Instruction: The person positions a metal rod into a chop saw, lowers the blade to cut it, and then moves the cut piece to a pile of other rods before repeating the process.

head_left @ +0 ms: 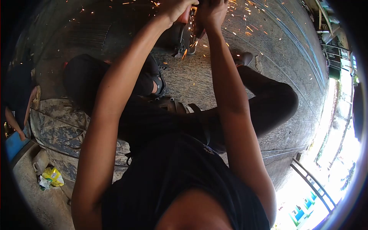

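Observation:
Both my arms reach up to the top edge of the head view. My left hand (177, 8) has its fingers wrapped round a reddish-orange part of a power tool (185, 17). Beside it on the right, my right hand (214, 14) is closed on a dark part of the same tool, its fingers partly cut off by the frame edge. Orange sparks (249, 28) fly out on both sides of the tool. Under it, a small metal piece (179, 53) shows close to the rough floor. The tool's upper end is out of view.
My bent legs (268, 99) lie below my arms, with a sandalled foot (158, 83) between. Long thin rods (299, 42) lie at right. Another person (19, 96) is at far left, above a yellow bag (53, 176). Metal railings (312, 184) stand lower right.

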The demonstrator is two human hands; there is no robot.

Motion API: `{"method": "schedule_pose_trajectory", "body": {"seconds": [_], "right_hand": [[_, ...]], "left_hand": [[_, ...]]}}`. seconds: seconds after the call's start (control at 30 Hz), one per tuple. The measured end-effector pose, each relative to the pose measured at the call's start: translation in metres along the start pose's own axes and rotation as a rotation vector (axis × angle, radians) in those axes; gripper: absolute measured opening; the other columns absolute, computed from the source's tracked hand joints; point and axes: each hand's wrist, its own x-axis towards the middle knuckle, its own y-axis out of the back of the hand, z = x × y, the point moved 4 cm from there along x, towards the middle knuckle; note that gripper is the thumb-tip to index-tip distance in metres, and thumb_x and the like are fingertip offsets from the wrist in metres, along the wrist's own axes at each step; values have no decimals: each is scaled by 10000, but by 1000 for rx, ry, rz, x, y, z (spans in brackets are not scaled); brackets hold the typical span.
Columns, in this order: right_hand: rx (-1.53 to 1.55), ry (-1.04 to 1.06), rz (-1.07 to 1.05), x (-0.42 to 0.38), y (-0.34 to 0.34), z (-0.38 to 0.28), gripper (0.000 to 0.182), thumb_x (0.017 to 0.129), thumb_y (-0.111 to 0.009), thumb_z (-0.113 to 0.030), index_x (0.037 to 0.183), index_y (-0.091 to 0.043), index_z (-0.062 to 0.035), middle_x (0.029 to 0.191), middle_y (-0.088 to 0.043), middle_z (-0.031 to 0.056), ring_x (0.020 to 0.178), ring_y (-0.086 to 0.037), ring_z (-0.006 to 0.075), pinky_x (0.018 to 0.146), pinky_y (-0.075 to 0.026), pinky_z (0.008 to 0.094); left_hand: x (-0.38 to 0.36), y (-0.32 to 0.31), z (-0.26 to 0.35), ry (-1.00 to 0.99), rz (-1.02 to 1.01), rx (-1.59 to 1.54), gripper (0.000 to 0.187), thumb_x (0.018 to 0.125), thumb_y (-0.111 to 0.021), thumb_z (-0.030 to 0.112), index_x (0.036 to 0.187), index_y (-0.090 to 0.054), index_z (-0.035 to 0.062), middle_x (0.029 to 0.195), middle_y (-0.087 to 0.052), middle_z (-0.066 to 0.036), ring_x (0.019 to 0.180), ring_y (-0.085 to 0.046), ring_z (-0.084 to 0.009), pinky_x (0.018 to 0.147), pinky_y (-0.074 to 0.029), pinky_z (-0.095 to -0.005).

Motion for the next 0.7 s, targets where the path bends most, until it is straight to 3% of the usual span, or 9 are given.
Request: {"method": "schedule_pose_trajectory", "body": {"seconds": [0.03, 0.1, 0.13, 0.2, 0.27, 0.43, 0.53, 0.63, 0.7], "right_hand": [[-1, 7, -6, 2, 2, -7, 662, 881, -594, -145, 1495, -349, -111, 1332, -500, 295, 1167, -525, 485, 972, -450, 504], [109, -240, -119, 2, 3, -9, 677, 864, -604, -137, 1493, -355, -121, 1342, -493, 293, 1179, -520, 481, 964, -453, 501], [108, -236, -127, 1, 0, -2, 677, 864, -604, -137, 1493, -355, -121, 1342, -493, 293, 1179, -520, 481, 964, -453, 501], [-84, 82, -18, 2, -1, -1, 662, 873, -589, -155, 1492, -358, -127, 1350, -494, 282, 1164, -532, 476, 955, -454, 504], [-47, 6, -46, 2, 5, -15, 655, 873, -585, -162, 1489, -364, -124, 1349, -497, 277, 1165, -529, 474, 955, -452, 505], [-138, -80, -105, 2, 0, -8, 619, 892, -560, -184, 1480, -378, -117, 1342, -505, 273, 1179, -514, 468, 972, -439, 505], [-23, 30, -21, 4, 1, -10, 607, 895, -553, -167, 1476, -385, -115, 1335, -506, 275, 1196, -502, 465, 978, -435, 500], [-27, -76, -109, 1, -2, 0, 618, 897, -545, -149, 1488, -367, -119, 1339, -501, 271, 1208, -498, 465, 991, -432, 499], [51, 92, 61, 0, -3, 0, 632, 886, -546, -124, 1491, -363, -121, 1328, -505, 268, 1200, -506, 471, 974, -447, 498]], "left_hand": [[-5, -3, 5, 42, 11, -35, 265, 808, -691, 247, 868, -684, -10, 696, -648, -64, 554, -602, -160, 492, -463, -314], [-9, -6, 8, 85, 28, -76, 260, 805, -691, 247, 855, -688, -9, 706, -660, -73, 561, -610, -161, 490, -457, -314], [-9, -6, 10, 66, 43, -25, 251, 804, -689, 242, 834, -691, -8, 712, -667, -79, 565, -615, -163, 490, -456, -314], [-10, -2, 12, 46, 64, 22, 243, 802, -687, 236, 813, -694, -7, 718, -674, -85, 569, -621, -164, 490, -455, -313], [-18, -1, 22, 125, 17, 291, 236, 792, -691, 230, 776, -690, -6, 685, -660, -77, 547, -612, -163, 491, -461, -311], [-13, -2, 11, 119, 27, 83, 256, 776, -708, 248, 779, -687, -7, 654, -641, -63, 521, -596, -160, 493, -462, -312], [-13, -2, 16, 116, 77, 45, 260, 772, -713, 254, 779, -685, -4, 660, -636, -64, 540, -594, -156, 502, -460, -307], [-11, -1, 6, 108, 98, 24, 261, 772, -715, 258, 782, -681, 0, 669, -629, -64, 565, -592, -152, 515, -460, -305], [-6, 2, 3, 50, 112, 26, 263, 772, -717, 261, 780, -676, 1, 669, -621, -64, 575, -590, -151, 519, -460, -305]]}}
